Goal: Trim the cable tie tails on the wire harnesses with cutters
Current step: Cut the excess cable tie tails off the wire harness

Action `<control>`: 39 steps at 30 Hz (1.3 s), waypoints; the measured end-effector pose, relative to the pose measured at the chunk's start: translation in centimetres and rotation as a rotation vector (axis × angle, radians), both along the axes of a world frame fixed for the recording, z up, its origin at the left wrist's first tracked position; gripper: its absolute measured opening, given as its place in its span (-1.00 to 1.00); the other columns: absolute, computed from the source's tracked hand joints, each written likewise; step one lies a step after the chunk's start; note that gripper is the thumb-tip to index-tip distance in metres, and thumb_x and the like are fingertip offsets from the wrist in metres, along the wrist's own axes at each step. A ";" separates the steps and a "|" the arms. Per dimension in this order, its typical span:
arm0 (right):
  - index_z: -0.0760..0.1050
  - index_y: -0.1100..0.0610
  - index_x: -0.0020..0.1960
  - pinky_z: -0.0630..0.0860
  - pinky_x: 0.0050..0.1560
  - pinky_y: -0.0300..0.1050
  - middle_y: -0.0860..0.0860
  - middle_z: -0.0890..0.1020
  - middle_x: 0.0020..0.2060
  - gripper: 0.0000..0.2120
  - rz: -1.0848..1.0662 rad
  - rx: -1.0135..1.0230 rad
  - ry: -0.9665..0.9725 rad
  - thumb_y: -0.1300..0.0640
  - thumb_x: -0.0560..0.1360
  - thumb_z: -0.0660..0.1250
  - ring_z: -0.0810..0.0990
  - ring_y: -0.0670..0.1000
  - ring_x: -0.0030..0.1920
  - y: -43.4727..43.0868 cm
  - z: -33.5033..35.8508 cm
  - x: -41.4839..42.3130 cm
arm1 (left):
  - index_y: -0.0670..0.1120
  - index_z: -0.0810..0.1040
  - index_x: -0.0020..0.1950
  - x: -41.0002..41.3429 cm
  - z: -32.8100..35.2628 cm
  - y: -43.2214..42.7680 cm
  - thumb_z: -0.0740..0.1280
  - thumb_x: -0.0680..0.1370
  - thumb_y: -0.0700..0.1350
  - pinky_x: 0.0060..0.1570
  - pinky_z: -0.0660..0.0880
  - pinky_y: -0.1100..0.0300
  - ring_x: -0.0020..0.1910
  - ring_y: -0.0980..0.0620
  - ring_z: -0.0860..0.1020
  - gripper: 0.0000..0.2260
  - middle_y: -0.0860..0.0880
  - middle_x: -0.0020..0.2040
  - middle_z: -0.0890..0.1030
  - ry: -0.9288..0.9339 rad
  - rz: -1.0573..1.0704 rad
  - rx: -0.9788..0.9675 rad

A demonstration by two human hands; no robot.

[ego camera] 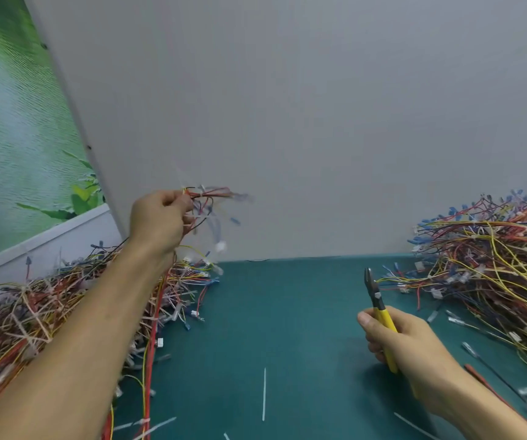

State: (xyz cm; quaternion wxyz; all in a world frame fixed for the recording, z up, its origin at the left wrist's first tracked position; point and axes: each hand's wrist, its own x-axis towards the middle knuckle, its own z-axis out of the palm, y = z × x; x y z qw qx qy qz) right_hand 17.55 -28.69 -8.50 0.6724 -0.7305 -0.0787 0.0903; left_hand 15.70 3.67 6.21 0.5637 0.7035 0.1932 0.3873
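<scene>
White offcuts of cable tie [264,393] lie scattered nearest the person, one long strip lying straight on the green mat [271,312] and a few more at its near edge. Just beyond them, on the right, the right hand [408,347] has its fingers curled round the yellow handles of the cutters [382,314], thumb laid along the near side. The tool's dark nose points up and away, above the mat and touching nothing.

On the left, the forearm reaches out over a heaped left pile [49,306] of red, yellow, black and white wire harnesses, many with pale tie tails sticking out. A matching right pile [494,265], with more yellow and blue in it, spreads along the mat's right side, well apart from the first.

Further out and higher, the left hand [160,217] is raised in the air with its fingers closed, pinching one wire harness [208,198] near its bound end. Its red and black wires fan out to the right and droop, with a white connector hanging below. That bundle is blurred, so I cannot make out its tie.

Behind it all stands a plain grey wall panel [319,122], and at far left a green poster [17,138] with leaves printed on it.
</scene>
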 end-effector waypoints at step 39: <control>0.42 0.12 -0.29 0.39 -0.29 -0.13 0.10 0.48 -0.34 -0.81 0.304 -0.745 -0.458 0.11 0.46 0.36 0.49 0.16 -0.21 15.5 9.8 1.8 | -0.08 0.66 -0.03 -4.7 -14.2 -8.2 0.39 0.43 -0.16 -0.12 0.51 0.13 -0.14 -0.01 0.62 -0.86 0.05 -0.12 0.67 -0.026 -0.199 0.851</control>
